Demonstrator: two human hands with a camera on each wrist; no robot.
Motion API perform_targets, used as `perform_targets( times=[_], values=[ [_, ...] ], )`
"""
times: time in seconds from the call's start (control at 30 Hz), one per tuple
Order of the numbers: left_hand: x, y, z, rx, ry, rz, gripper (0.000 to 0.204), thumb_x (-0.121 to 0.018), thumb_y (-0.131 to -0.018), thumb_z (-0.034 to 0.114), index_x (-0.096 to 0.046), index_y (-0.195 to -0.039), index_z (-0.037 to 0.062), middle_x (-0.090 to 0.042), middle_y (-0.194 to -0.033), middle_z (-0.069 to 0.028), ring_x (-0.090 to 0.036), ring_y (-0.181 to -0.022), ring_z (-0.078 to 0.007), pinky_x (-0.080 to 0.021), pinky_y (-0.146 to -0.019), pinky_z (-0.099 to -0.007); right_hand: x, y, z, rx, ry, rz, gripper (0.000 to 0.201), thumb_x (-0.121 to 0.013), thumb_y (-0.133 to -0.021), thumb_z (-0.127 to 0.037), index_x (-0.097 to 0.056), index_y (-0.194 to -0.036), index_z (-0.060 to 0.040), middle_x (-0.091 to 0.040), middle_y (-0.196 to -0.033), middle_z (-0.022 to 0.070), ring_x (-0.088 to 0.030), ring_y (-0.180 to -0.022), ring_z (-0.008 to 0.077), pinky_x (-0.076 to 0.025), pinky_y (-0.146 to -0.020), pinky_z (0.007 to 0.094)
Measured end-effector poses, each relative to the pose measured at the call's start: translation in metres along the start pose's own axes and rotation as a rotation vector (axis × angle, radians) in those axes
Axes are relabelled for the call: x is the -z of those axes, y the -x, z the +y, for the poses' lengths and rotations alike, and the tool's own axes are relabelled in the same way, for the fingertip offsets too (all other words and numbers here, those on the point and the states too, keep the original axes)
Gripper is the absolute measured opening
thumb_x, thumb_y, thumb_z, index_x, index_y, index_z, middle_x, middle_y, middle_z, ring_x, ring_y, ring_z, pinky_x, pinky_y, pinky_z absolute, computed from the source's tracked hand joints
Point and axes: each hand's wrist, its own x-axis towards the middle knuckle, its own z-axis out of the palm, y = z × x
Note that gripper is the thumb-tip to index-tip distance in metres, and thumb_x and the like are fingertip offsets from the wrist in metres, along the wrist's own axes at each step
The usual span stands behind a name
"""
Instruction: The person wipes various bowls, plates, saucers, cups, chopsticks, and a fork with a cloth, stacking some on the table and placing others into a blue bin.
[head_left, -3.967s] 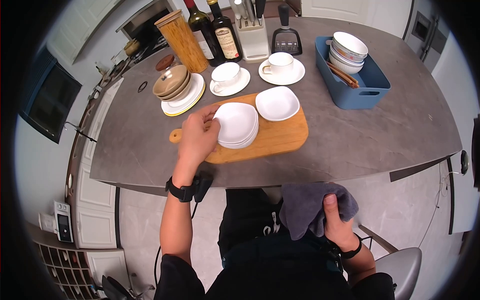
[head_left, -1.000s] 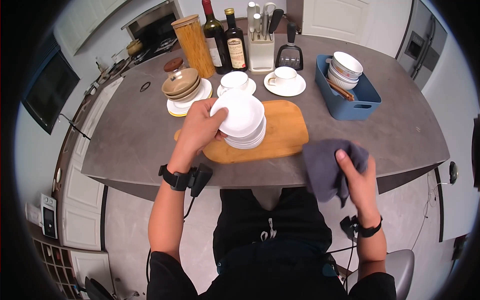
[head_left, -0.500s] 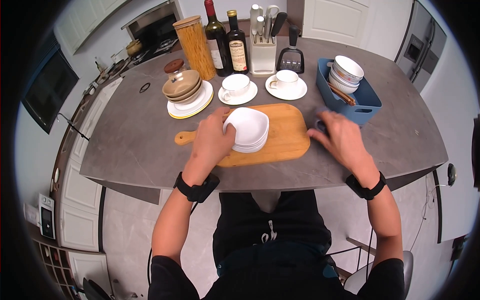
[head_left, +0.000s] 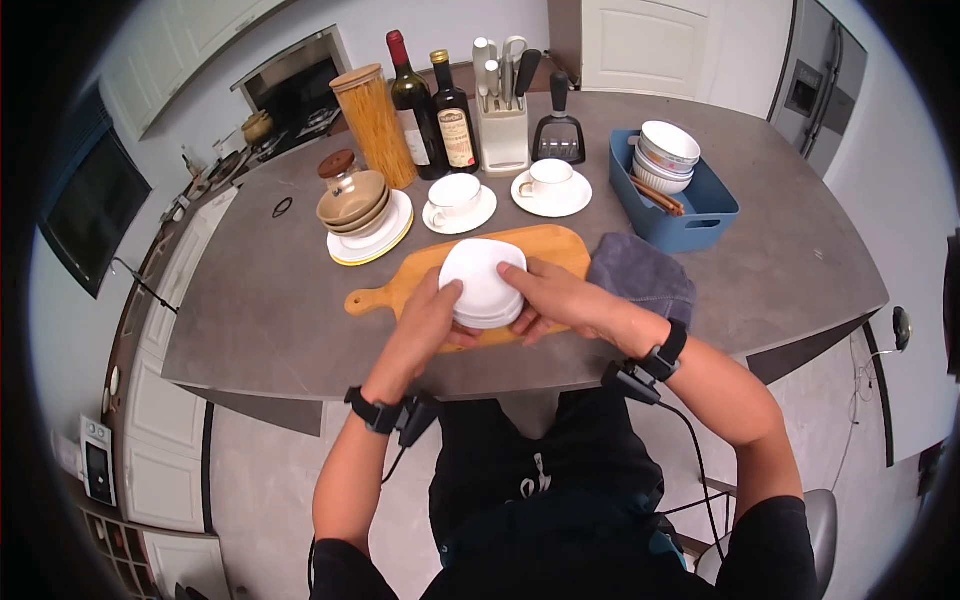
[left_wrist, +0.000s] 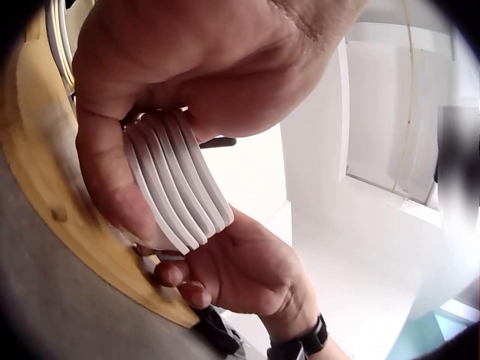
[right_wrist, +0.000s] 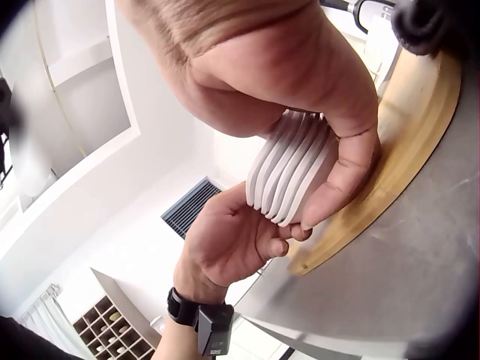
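Both hands hold a stack of several white square-cornered small dishes (head_left: 485,272) over the wooden cutting board (head_left: 555,243). My left hand (head_left: 425,316) grips the stack's left side, thumb on the top rim and fingers curled toward the underside. On the opposite side my right hand (head_left: 560,297) holds it the same way. Nested rims of the dishes (left_wrist: 176,180) show between thumb and fingers in the left wrist view, and the right wrist view shows the dishes (right_wrist: 289,172) likewise. A grey cloth (head_left: 640,278) lies at the board's right end, near my right forearm.
Behind the board stand two white cups (head_left: 455,195) on saucers. Brown bowls (head_left: 352,200) on plates (head_left: 385,238) are at left. A blue bin (head_left: 700,235) with bowls and chopsticks sits at right. Bottles (head_left: 455,125), a pasta jar (head_left: 375,125) and a knife block (head_left: 504,140) line the back.
The lone dish at the board's right has joined the stack under my left hand. My right hand has laid the cloth on the table and moved left to grip the stack.
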Motion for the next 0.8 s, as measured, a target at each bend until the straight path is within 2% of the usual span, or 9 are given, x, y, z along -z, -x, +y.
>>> perform_targets(
  times=[0.1, 0.17, 0.2, 0.23, 0.33, 0.5, 0.6, 0.67, 0.8],
  values=[
    [-0.024, 0.017, 0.002, -0.039, 0.074, -0.012, 0.048, -0.042, -0.108, 0.031, -0.036, -0.147, 0.0033, -0.061, -0.117, -0.0165, -0.068, -0.084, -0.021, -0.063, -0.068, -0.0339, 0.003, 0.021, -0.001, 0.072, -0.096, -0.024, 0.06, -0.051, -0.105, -0.041, -0.041, -0.144, 0.0033, -0.062, -0.123, 0.0199, -0.07, -0.091, 0.0228, -0.065, -0.066, 0.0358],
    [-0.041, 0.026, 0.005, -0.203, 0.068, 0.001, 0.051, -0.042, -0.109, 0.035, -0.034, -0.148, 0.0041, -0.061, -0.117, -0.0153, -0.068, -0.087, -0.0196, -0.063, -0.068, -0.0339, 0.011, 0.034, -0.004, 0.089, -0.114, 0.021, 0.059, -0.051, -0.105, -0.039, -0.04, -0.146, 0.0022, -0.061, -0.126, 0.0201, -0.07, -0.094, 0.0234, -0.064, -0.065, 0.0358],
    [-0.048, 0.029, 0.01, -0.25, 0.045, -0.01, 0.054, -0.04, -0.11, 0.036, -0.029, -0.151, 0.0033, -0.057, -0.129, -0.0174, -0.068, -0.092, -0.0205, -0.063, -0.073, -0.0344, 0.017, 0.041, -0.007, 0.119, -0.137, 0.054, 0.058, -0.051, -0.105, -0.037, -0.039, -0.148, 0.001, -0.06, -0.129, 0.0202, -0.069, -0.098, 0.0241, -0.064, -0.064, 0.0357],
    [-0.056, 0.032, 0.015, -0.255, 0.052, -0.018, 0.054, -0.04, -0.11, 0.036, -0.029, -0.151, 0.0033, -0.057, -0.129, -0.0174, -0.068, -0.092, -0.0205, -0.063, -0.073, -0.0344, 0.025, 0.049, -0.011, 0.117, -0.13, 0.064, 0.058, -0.051, -0.105, -0.037, -0.039, -0.148, 0.001, -0.06, -0.129, 0.0202, -0.069, -0.098, 0.0241, -0.064, -0.064, 0.0357],
    [-0.068, 0.044, 0.03, -0.504, 0.139, -0.145, 0.059, -0.038, -0.111, 0.03, -0.018, -0.158, 0.0004, -0.036, -0.152, -0.0188, -0.067, -0.108, -0.0237, -0.061, -0.086, -0.035, 0.06, 0.076, -0.022, 0.158, -0.229, -0.027, 0.058, -0.056, -0.104, -0.035, -0.04, -0.146, 0.0005, -0.059, -0.131, 0.0176, -0.068, -0.106, 0.0234, -0.064, -0.063, 0.0356],
    [-0.062, 0.051, 0.028, -0.665, 0.077, -0.064, 0.063, -0.048, -0.108, 0.022, -0.017, -0.159, 0.0012, -0.033, -0.156, -0.0168, -0.066, -0.109, -0.0222, -0.059, -0.087, -0.0345, 0.12, 0.113, -0.043, 0.2, -0.178, 0.176, 0.054, -0.058, -0.103, -0.035, -0.047, -0.137, 0.0062, -0.072, -0.105, 0.0175, -0.075, -0.08, 0.0251, -0.063, -0.055, 0.0295],
    [-0.042, 0.045, 0.01, -0.642, -0.071, 0.041, 0.057, -0.053, -0.105, 0.015, -0.029, -0.155, 0.0017, -0.039, -0.153, -0.0137, -0.066, -0.105, -0.0182, -0.058, -0.086, -0.032, 0.169, 0.122, -0.055, 0.224, -0.045, 0.343, 0.054, -0.055, -0.104, -0.033, -0.048, -0.133, 0.0116, -0.071, -0.101, 0.0201, -0.074, -0.078, 0.0244, -0.061, -0.054, 0.0281],
    [-0.029, 0.041, -0.005, -0.567, -0.229, 0.132, 0.044, -0.057, -0.1, 0.007, -0.048, -0.143, 0.0024, -0.049, -0.144, -0.0109, -0.066, -0.101, -0.0152, -0.057, -0.085, -0.0297, 0.198, 0.119, -0.062, 0.185, 0.069, 0.48, 0.051, -0.055, -0.104, -0.034, -0.051, -0.132, 0.0081, -0.072, -0.097, 0.0157, -0.072, -0.074, 0.02, -0.056, -0.052, 0.0255],
    [-0.024, 0.035, -0.028, -0.611, -0.317, 0.329, 0.032, -0.063, -0.095, 0.002, -0.062, -0.127, 0.0037, -0.062, -0.125, -0.0107, -0.064, -0.087, -0.0163, -0.055, -0.073, -0.0267, 0.254, 0.099, -0.06, 0.094, 0.305, 0.609, 0.052, -0.052, -0.104, -0.033, -0.048, -0.139, 0.0044, -0.069, -0.101, 0.0142, -0.07, -0.072, 0.0182, -0.055, -0.052, 0.0258]
  ],
)
